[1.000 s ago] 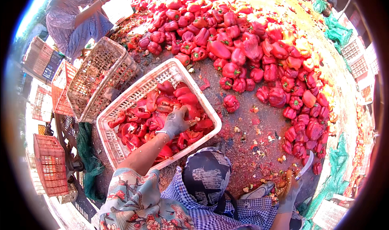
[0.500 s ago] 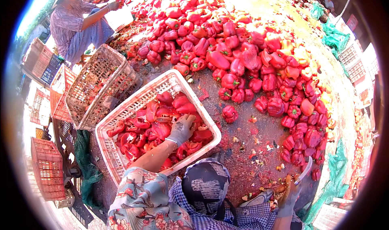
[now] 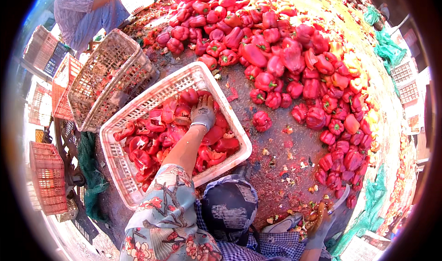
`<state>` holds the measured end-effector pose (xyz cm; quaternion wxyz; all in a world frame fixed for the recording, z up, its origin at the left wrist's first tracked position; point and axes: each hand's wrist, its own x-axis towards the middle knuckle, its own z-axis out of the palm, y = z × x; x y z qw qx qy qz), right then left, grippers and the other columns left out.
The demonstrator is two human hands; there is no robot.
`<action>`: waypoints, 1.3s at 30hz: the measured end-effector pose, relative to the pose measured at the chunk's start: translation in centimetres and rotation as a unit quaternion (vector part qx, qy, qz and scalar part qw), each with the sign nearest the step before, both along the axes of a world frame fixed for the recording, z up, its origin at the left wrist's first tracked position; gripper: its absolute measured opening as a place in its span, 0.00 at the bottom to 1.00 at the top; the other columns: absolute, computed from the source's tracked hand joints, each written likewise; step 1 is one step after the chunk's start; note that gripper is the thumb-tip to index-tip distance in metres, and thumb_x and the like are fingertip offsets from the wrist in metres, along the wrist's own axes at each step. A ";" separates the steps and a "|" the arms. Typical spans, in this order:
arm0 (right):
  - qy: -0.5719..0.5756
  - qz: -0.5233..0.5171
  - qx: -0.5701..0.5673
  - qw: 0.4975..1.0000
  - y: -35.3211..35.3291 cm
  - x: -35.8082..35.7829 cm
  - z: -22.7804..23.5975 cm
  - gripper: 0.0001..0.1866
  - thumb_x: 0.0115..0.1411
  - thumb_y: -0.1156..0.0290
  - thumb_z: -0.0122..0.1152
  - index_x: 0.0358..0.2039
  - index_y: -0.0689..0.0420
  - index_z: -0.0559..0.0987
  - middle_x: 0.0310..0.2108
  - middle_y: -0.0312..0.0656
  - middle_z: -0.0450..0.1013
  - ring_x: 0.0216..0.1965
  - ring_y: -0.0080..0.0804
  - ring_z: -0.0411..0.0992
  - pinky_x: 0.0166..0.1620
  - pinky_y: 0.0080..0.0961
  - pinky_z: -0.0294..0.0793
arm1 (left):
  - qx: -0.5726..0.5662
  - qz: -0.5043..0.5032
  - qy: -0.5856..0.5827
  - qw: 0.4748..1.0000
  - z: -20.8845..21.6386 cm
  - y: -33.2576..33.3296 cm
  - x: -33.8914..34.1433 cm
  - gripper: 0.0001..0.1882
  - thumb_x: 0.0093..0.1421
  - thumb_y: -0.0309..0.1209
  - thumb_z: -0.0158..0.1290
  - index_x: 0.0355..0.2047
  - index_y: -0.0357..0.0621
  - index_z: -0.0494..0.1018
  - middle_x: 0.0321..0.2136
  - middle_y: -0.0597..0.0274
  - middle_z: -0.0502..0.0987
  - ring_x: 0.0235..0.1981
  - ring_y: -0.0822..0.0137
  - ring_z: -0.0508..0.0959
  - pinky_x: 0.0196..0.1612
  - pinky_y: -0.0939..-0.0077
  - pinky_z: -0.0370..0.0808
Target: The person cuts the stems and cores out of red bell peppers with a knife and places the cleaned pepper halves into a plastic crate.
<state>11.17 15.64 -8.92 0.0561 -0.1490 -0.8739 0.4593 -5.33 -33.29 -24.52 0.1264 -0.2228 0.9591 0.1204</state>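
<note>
I observe the person's left hand point(image 3: 203, 113), in a grey soiled glove, palm down inside a white crate point(image 3: 119, 166), near its far right end. Directly beneath the fingers, and touching them, lie red pepper pieces point(image 3: 142, 153); the bulk of them spreads to the left of the hand and back toward the near end of the crate. The fingers are extended and slightly parted, released rather than clenched; the underside of the palm is hidden from me.

Condition of the pieces: bright red, glossy, cut or torn open, several showing pale inner flesh, heaped loosely and at mixed angles. The crate's slotted walls are stained pinkish.

The right hand point(image 3: 317, 229), also gloved, is low on the right, well apart from the crate. It grasps a curved knife point(image 3: 341, 199), blade pointing up and away; the handle is mostly covered.

Beyond the crate stands a large heap of whole red peppers point(image 3: 294, 58). A single pepper point(image 3: 262, 121) sits apart from it on the dark, littered floor point(image 3: 276, 153). To the left I note a dirty upright crate point(image 3: 103, 72), green netting point(image 3: 92, 183) and a seated co-worker point(image 3: 80, 17).
</note>
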 end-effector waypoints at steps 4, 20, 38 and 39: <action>-0.054 -0.051 -0.114 0.991 -2.3 -0.5 3.0 0.13 0.62 0.61 0.56 0.44 0.52 0.68 0.23 0.34 0.68 0.13 0.17 0.63 0.14 0.15 0.62 | 0.009 -0.007 -0.004 1.000 0.4 -1.2 -0.1 0.30 0.61 0.42 0.45 0.62 0.46 0.57 0.64 0.56 0.56 0.65 0.56 0.57 0.63 0.58 0.57; -0.081 -0.111 -0.280 0.950 -4.4 -2.2 4.5 0.11 0.59 0.70 0.58 0.41 0.57 0.73 0.22 0.38 0.72 0.11 0.24 0.67 0.11 0.19 0.64 | -0.134 -0.003 0.004 0.991 6.1 -3.4 7.8 0.34 0.54 0.48 0.56 0.61 0.75 0.59 0.69 0.60 0.40 0.60 0.47 0.60 0.57 0.44 0.60; -0.080 -0.100 -0.273 0.953 -5.6 -0.7 6.1 0.10 0.63 0.64 0.55 0.42 0.51 0.69 0.26 0.35 0.68 0.13 0.17 0.61 0.13 0.15 0.59 | 0.021 -0.003 -0.026 0.999 6.6 -3.8 19.3 0.52 0.47 0.58 0.59 0.67 0.60 0.46 0.68 0.50 0.39 0.66 0.46 0.50 0.65 0.46 0.47; -0.089 -0.098 -0.266 0.955 -6.2 -0.8 6.8 0.10 0.63 0.64 0.55 0.41 0.51 0.69 0.25 0.35 0.68 0.12 0.17 0.60 0.13 0.15 0.59 | -0.002 -0.006 -0.066 0.998 7.0 -2.8 19.6 0.56 0.45 0.61 0.58 0.68 0.59 0.41 0.68 0.51 0.36 0.68 0.47 0.46 0.66 0.44 0.42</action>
